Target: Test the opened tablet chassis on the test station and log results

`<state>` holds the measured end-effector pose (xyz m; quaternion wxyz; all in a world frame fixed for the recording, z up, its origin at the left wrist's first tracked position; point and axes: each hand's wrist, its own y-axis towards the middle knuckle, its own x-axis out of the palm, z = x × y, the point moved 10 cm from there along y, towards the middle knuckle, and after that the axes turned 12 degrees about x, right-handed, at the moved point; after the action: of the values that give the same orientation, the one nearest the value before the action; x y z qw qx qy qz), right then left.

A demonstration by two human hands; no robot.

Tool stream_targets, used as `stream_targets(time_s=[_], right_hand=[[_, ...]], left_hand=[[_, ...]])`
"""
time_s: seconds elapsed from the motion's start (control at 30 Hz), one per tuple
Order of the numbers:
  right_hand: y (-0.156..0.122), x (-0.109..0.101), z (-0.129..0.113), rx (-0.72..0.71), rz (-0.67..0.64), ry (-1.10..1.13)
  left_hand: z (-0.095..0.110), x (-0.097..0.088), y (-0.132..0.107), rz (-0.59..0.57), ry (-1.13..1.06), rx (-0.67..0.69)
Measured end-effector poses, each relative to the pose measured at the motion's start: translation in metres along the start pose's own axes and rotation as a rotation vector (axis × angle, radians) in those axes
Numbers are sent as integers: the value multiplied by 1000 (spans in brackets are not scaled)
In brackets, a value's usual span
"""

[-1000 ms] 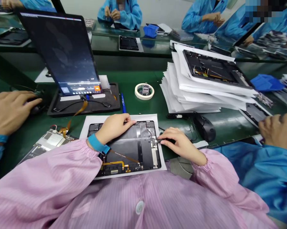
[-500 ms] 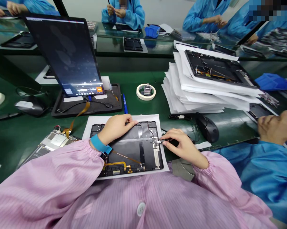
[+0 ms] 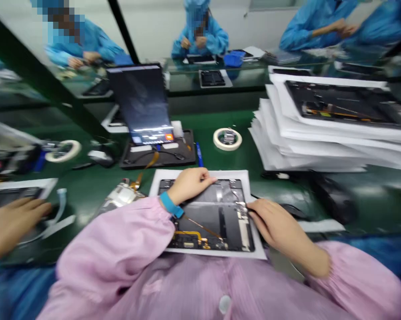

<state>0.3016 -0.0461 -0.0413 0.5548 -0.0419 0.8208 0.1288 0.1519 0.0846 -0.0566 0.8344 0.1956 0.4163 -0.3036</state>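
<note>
An opened tablet (image 3: 205, 218), its inner parts and orange ribbon cables facing up, lies on a white sheet (image 3: 258, 251) in front of me. My left hand (image 3: 191, 184), with a blue wrist strap (image 3: 170, 204), rests over its top edge, fingers curled and thumb pointing right. At the right edge, beside a small circuit board (image 3: 242, 210), the fingertips of my right hand (image 3: 275, 222) pinch a small black cable plug. The plug is mostly hidden by the fingers and blurred. Whether it sits fully in the tablet cannot be made out.
Behind stand a lit screen (image 3: 143, 106) on a black tray (image 3: 190, 153), a blue pen (image 3: 199, 154) and a tape roll (image 3: 217, 141). A paper stack (image 3: 280, 146) bears another opened tablet (image 3: 347, 104). A mouse (image 3: 334, 198) lies right. A co-worker's hand (image 3: 17, 222) is at left.
The view has swung left, so the scene sits farther right and a co-worker's hand shows at left. Both my hands keep their places on the tablet.
</note>
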Motion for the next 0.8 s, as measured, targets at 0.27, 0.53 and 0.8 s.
stream_targets(time_s=[0.27, 0.53, 0.8], right_hand=[[5, 13, 12, -102, 74, -35], [10, 3, 23, 41, -53, 148], [-1, -20, 30, 83, 66, 177]], left_hand=[[-10, -3, 6, 18, -26, -23], [-10, 0, 1, 25, -111, 2], [-12, 3, 0, -22, -93, -34]])
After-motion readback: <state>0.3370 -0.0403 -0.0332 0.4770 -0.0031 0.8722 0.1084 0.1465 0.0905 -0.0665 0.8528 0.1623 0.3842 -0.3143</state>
